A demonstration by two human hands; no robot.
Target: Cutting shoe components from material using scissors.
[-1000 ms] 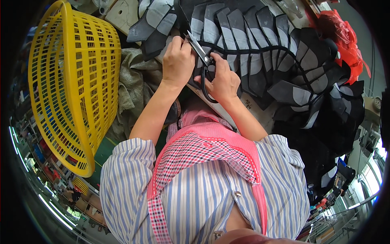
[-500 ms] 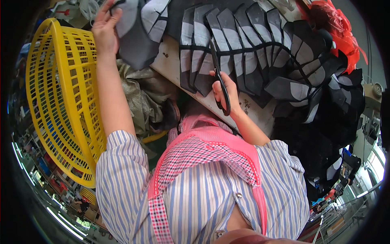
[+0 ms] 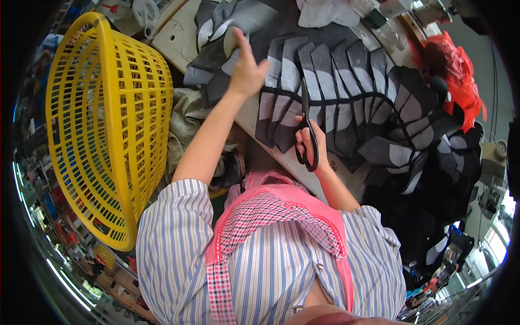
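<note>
My right hand (image 3: 320,143) is wrapped round the handles of black scissors (image 3: 305,103), whose blades point away from me over the chain. My left hand (image 3: 246,73) reaches forward with thumb and fingers apart and nothing plainly in its grasp. Just beyond its fingertips a grey and black fabric piece (image 3: 255,20) is smeared by motion, on or above a loose heap of similar pieces. To the right, several black and grey fabric pieces (image 3: 319,67) lie overlapped in a row, joined by a black strip (image 3: 346,97) across their middles.
A large yellow plastic basket (image 3: 115,135) stands tilted at my left. A crumpled greenish sack (image 3: 187,122) lies beside it. Dark fabric (image 3: 403,216) hangs down on the right, below a red plastic bag (image 3: 454,76). White-grey pieces (image 3: 327,12) lie at the table's far side.
My left hand has swung from the far left toward the middle and let go of the dark grey piece it held. The right hand still holds the scissors; the whole view has shifted slightly.
</note>
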